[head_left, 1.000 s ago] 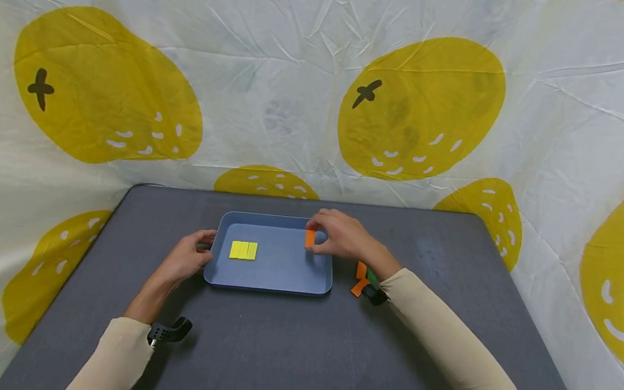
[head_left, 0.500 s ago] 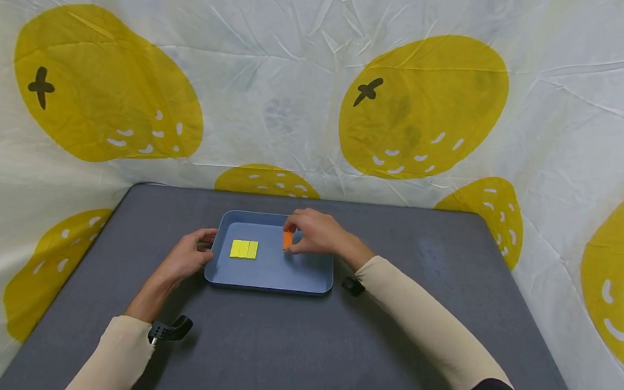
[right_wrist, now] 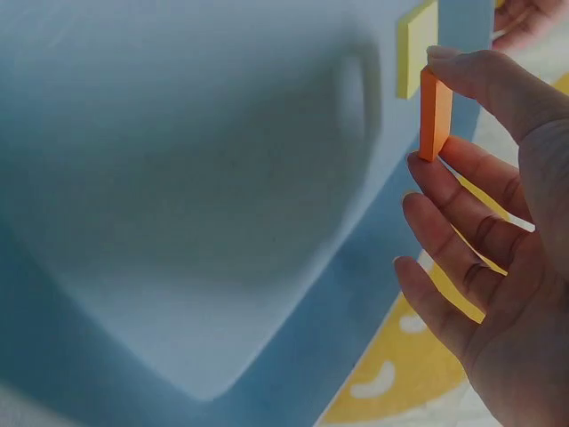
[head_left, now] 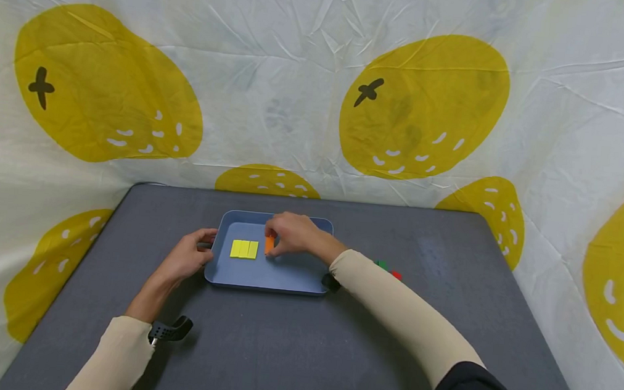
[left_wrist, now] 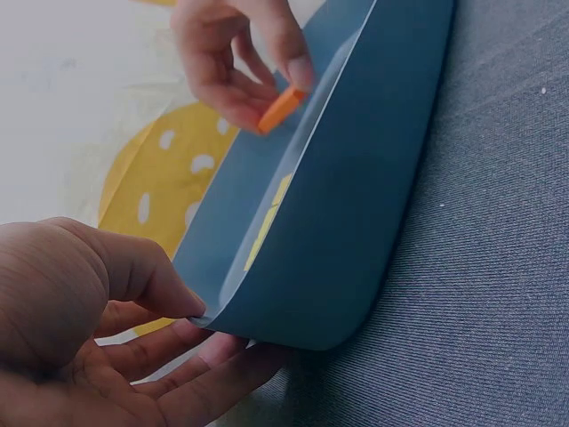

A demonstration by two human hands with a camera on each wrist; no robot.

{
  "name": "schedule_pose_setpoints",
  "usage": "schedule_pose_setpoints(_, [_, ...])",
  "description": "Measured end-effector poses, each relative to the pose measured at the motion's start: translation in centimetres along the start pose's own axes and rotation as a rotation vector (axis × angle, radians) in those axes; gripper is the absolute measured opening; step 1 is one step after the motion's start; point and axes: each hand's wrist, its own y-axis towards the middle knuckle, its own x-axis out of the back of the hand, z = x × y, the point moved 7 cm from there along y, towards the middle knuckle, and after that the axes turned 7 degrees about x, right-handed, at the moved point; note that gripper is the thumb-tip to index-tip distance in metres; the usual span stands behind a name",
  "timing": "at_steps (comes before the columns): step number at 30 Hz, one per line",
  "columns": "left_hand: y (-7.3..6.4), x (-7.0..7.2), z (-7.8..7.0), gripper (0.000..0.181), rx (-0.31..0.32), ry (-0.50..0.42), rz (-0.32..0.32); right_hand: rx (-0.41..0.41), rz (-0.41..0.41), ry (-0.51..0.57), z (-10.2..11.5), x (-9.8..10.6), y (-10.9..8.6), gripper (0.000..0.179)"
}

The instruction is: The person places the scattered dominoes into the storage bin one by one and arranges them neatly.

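My right hand [head_left: 298, 234] pinches a small flat orange block [head_left: 269, 246] between thumb and fingertips, holding it on end over the blue tray [head_left: 277, 277]. Just left of it, several yellow blocks [head_left: 244, 249] lie side by side on the tray floor. In the right wrist view the orange block [right_wrist: 435, 116] is raised off the floor, close to a yellow block [right_wrist: 416, 49]. My left hand [head_left: 185, 258] grips the tray's left end; the left wrist view has the thumb on the rim [left_wrist: 206, 320] and the fingers against the outside wall.
Right of the tray, a green piece [head_left: 382, 265] and a red piece [head_left: 396, 275] show on the dark grey table [head_left: 276, 353], partly behind the right sleeve [head_left: 391, 307]. A white cloth [head_left: 283, 81] with yellow fruit prints hangs behind the table's far edge.
My right hand has carried the orange block leftward across the tray, from its right side to beside the yellow blocks. The left hand has stayed at the tray's left end.
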Motion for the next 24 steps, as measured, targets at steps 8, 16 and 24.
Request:
schedule_pose_setpoints(8, [-0.1,0.0,0.0,0.063,-0.001,-0.002,0.005,-0.008,0.037,-0.054,0.3,-1.3,1.8,0.04])
schedule_pose_setpoints(16, [-0.1,0.0,-0.1,0.062,0.003,0.002,0.001,-0.03,0.056,-0.094,0.8,-2.1,2.5,0.037])
schedule_pose_setpoints(24, [-0.1,0.1,-0.2,0.062,0.007,0.01,0.0,-0.037,-0.008,-0.051,0.9,-1.0,1.6,0.052])
